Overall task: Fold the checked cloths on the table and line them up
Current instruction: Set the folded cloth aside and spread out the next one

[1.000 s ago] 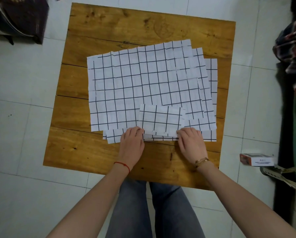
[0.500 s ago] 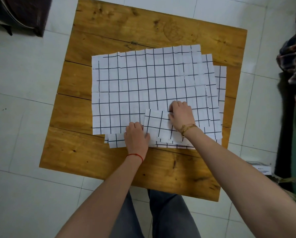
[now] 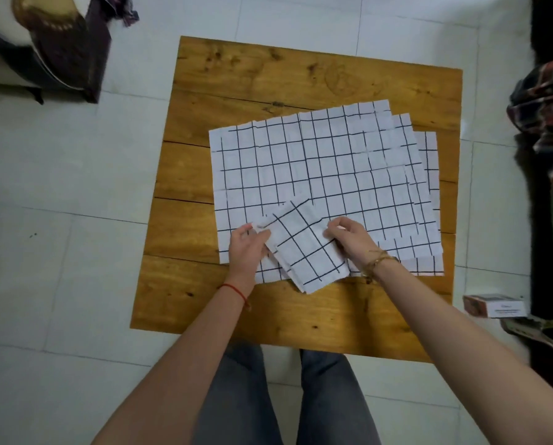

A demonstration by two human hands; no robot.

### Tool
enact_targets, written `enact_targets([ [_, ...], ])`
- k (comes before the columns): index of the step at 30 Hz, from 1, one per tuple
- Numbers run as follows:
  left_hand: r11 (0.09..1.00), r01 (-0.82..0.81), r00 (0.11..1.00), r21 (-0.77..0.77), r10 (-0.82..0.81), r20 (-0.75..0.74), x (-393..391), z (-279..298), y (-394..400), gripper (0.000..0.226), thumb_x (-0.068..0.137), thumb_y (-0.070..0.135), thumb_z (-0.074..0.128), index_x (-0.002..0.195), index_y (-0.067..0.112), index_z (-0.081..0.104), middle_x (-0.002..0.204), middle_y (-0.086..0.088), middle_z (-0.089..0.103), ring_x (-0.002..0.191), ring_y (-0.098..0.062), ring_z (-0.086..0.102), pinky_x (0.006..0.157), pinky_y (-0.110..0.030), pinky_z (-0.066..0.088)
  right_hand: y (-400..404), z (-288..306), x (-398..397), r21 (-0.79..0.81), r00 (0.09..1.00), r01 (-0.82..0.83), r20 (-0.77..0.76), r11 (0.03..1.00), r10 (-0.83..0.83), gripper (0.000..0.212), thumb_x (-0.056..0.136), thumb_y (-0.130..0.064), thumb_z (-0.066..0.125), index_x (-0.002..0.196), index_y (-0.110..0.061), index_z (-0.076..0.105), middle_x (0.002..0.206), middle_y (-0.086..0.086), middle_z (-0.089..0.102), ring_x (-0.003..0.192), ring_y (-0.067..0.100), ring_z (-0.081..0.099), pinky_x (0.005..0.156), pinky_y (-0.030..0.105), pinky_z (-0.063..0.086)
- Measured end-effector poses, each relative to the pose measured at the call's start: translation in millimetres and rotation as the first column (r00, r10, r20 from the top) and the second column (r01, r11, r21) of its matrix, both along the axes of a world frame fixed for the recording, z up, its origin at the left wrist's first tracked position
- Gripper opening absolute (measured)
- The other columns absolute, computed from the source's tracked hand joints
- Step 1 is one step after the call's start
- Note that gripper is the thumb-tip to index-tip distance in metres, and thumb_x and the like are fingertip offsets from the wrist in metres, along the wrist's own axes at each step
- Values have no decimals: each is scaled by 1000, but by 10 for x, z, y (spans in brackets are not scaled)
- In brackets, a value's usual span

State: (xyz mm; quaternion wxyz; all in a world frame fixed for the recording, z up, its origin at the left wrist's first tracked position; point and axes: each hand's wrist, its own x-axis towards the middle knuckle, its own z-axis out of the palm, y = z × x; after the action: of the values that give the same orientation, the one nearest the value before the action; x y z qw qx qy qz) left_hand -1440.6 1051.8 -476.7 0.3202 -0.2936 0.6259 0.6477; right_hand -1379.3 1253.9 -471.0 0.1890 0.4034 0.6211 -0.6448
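Both hands were pinched on the folded cloth (image 3: 304,248) — left hand (image 3: 247,248) at its upper-left corner, right hand (image 3: 349,239) at its right edge. It lay tilted over the flat cloths (image 3: 316,168) near the table (image 3: 204,293) front — long axis running from upper left to lower right.

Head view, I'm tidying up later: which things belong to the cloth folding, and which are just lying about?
For the job: folded cloth, flat cloths, table, left hand, right hand.
Lying about: small box, plaid clothing.

Wooden table (image 3: 236,91) on white tiled floor (image 3: 60,284).
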Motion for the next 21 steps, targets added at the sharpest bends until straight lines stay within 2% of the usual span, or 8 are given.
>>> enact_targets([
  [3, 995, 99, 995, 16, -99, 30, -114, 27, -410, 39, 87, 15, 69, 123, 13, 54, 87, 1, 60, 61, -4, 53, 60, -23, 56, -573, 16, -13, -205, 954, 298, 16, 932, -301, 36, 83, -1, 61, 56, -24, 51, 51, -8, 42, 47, 8, 39, 41, 20, 36],
  [5, 986, 154, 988, -65, -154, 13, -138, 11, -703, 27, 87, 19, 68, 113, 20, 58, 95, 2, 65, 76, -6, 60, 69, -23, 53, -974, -12, -26, -193, 934, 357, 47, 914, -354, 29, 83, -2, 62, 63, -22, 53, 56, -4, 45, 50, 10, 42, 43, 23, 40],
  [7, 968, 164, 985, -191, -172, -25, -150, -11, -1029, 16, 89, 25, 66, 104, 28, 60, 106, 1, 67, 93, -10, 63, 81, -27, 54, -1355, -66, -31, -114, 937, 348, 84, 931, -340, 14, 83, -5, 64, 83, -17, 58, 72, 1, 54, 63, 14, 52, 58, 29, 50],
  [9, 938, 204, 969, -281, -235, -79, -147, -34, -1390, 15, 91, 25, 63, 106, 27, 61, 105, 1, 68, 95, -11, 64, 79, -25, 54, -1710, -135, -42, 4, 953, 283, 106, 959, -282, 20, 83, -9, 66, 100, -14, 57, 84, 1, 59, 74, 13, 56, 70, 27, 51],
  [12, 879, 275, 927, -389, -350, -137, -102, -73, -1875, 26, 90, 18, 61, 116, 17, 62, 99, 5, 69, 85, -2, 64, 67, -14, 51, -2185, -184, -41, 120, 989, 123, 69, 985, -131, 24, 83, -14, 65, 103, -16, 53, 76, -5, 59, 71, 9, 57, 61, 15, 41],
  [14, 835, 284, 913, -472, -386, -134, -82, -98, -2124, 29, 90, 15, 60, 119, 14, 63, 103, 1, 70, 84, -4, 62, 74, -20, 53, -2440, -229, -24, 203, 1000, 9, 24, 979, -15, 22, 83, -13, 65, 101, -16, 52, 73, -6, 57, 68, 5, 56, 58, 11, 37],
  [18, 812, 289, 908, -508, -400, -123, -62, -120, -2460, 34, 89, 8, 58, 123, 12, 62, 112, -6, 69, 99, -17, 63, 93, -36, 52, -2805, -307, -19, 291, 988, -149, -3, 945, 157, 17, 82, -9, 58, 91, -21, 50, 70, -2, 57, 65, 8, 53, 57, 17, 38],
  [21, 803, 290, 901, -521, -412, -133, -33, -136, -2616, 36, 89, 6, 57, 125, 12, 61, 115, -3, 67, 92, -11, 61, 84, -23, 53, -2967, -368, -24, 341, 967, -245, 14, 907, 256, 15, 84, -11, 55, 94, -20, 49, 74, -3, 58, 70, 11, 56, 60, 22, 43],
])
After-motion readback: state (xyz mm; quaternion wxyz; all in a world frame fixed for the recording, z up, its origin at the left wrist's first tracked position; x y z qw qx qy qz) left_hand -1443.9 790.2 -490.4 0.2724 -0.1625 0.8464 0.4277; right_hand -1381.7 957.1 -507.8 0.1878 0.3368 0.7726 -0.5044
